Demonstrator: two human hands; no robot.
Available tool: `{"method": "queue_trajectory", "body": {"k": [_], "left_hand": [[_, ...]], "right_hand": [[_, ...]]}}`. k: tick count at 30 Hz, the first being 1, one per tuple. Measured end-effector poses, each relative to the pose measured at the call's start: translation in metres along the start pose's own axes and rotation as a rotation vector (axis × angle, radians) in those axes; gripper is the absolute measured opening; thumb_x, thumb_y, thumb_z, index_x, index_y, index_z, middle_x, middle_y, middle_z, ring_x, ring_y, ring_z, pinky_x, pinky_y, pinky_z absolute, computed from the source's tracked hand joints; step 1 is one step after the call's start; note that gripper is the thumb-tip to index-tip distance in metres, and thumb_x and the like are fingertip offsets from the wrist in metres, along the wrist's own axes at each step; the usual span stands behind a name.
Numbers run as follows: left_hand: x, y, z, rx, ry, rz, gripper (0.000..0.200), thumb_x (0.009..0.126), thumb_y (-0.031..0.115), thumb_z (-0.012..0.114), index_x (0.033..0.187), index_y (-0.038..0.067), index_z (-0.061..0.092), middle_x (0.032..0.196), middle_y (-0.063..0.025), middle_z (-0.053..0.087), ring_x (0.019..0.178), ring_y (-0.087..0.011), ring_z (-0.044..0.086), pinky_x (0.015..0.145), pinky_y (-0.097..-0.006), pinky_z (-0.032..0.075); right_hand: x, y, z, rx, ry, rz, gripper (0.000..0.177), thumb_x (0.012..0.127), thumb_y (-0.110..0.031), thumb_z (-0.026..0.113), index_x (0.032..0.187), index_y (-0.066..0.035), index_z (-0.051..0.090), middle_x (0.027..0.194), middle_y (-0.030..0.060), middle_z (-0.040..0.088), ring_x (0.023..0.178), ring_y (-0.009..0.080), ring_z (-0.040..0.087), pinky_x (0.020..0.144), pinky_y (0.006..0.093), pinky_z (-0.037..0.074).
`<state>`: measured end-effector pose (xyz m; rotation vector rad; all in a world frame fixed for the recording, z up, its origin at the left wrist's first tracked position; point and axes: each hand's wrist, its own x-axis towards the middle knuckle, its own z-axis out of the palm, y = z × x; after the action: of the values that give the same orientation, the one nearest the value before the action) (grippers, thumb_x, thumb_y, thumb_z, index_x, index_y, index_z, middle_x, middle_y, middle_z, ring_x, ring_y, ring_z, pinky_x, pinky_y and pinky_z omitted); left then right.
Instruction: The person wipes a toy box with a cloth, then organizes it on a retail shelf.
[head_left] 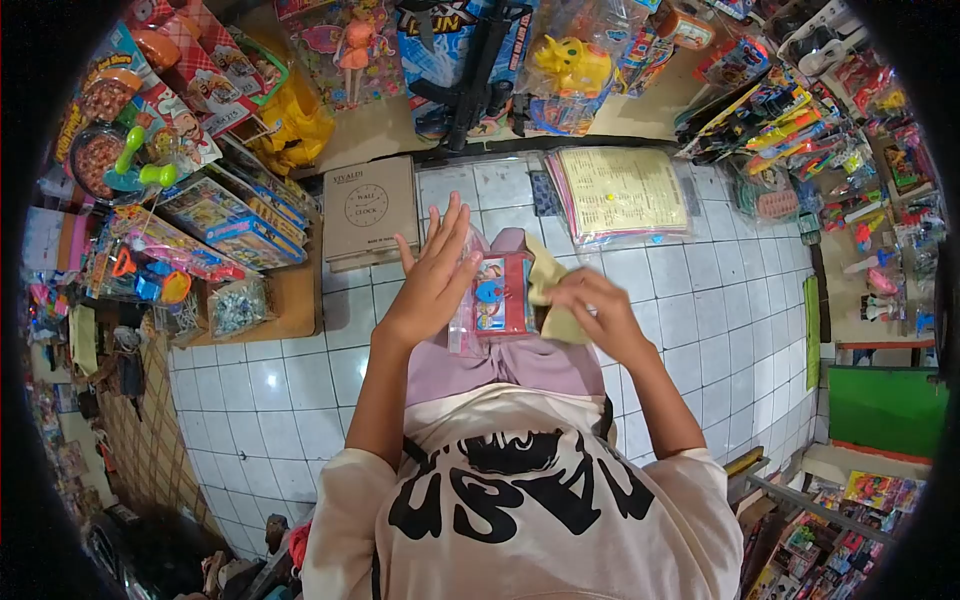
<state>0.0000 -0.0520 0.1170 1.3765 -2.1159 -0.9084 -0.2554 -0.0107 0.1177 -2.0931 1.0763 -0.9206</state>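
A small flat packaged item (505, 293) with a red border and a blue figure printed on it lies on my lap, over the mauve trousers (440, 372). Clear plastic seems to wrap it. My left hand (432, 275) rests along its left edge, fingers stretched out and slightly spread. On the other side, my right hand (598, 312) has its fingers closed on a yellow cloth (547, 270), which lies against the package's right edge. Part of the cloth is hidden by the right hand.
A brown wall clock box (368, 215) stands on the tiled floor (330, 390) ahead on the left. Ahead on the right lies a stack of yellow printed sheets (625, 195) in plastic. Packaged toys line both sides and the front, including a black toy gun (478, 85).
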Motion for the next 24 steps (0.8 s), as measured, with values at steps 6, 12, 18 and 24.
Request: {"method": "queue_trajectory", "body": {"k": [6, 12, 18, 24], "left_hand": [[-0.001, 0.000, 0.000, -0.012, 0.002, -0.005, 0.059, 0.098, 0.033, 0.035, 0.148, 0.010, 0.014, 0.155, -0.0084, 0.007, 0.142, -0.0326, 0.002, 0.104, -0.0594, -0.014], [-0.001, 0.002, -0.006, 0.026, -0.019, -0.025, 0.059, 0.097, 0.032, 0.035, 0.148, 0.010, 0.014, 0.155, -0.0076, 0.007, 0.142, -0.0329, 0.002, 0.104, -0.0600, -0.014], [-0.001, 0.007, -0.005, 0.053, -0.037, -0.007, 0.060, 0.097, 0.033, 0.035, 0.148, 0.010, 0.012, 0.155, -0.0076, 0.006, 0.142, -0.0329, 0.002, 0.103, -0.0610, -0.014], [0.001, 0.009, -0.003, 0.029, -0.036, -0.005, 0.059, 0.098, 0.033, 0.034, 0.148, 0.010, 0.012, 0.155, -0.0080, 0.006, 0.142, -0.0323, 0.002, 0.104, -0.0608, -0.013]], "right_hand": [[0.056, 0.016, 0.037, -0.095, 0.195, -0.003, 0.030, 0.074, 0.003, 0.060, 0.102, -0.005, 0.065, 0.094, 0.0106, 0.057, 0.089, 0.0264, 0.057, 0.075, 0.0329, 0.047], [0.052, 0.015, 0.045, -0.275, -0.091, -0.038, 0.033, 0.071, 0.005, 0.056, 0.102, -0.004, 0.065, 0.096, 0.0105, 0.057, 0.096, 0.0276, 0.055, 0.082, 0.0328, 0.047], [0.008, 0.000, 0.021, -0.070, -0.099, 0.089, 0.033, 0.074, 0.007, 0.057, 0.104, -0.004, 0.066, 0.095, 0.0105, 0.058, 0.090, 0.0265, 0.057, 0.080, 0.0329, 0.048], [0.007, 0.000, 0.001, 0.094, -0.092, 0.206, 0.025, 0.081, 0.006, 0.058, 0.102, -0.003, 0.067, 0.092, 0.0112, 0.059, 0.083, 0.0236, 0.060, 0.076, 0.0317, 0.048]]}}
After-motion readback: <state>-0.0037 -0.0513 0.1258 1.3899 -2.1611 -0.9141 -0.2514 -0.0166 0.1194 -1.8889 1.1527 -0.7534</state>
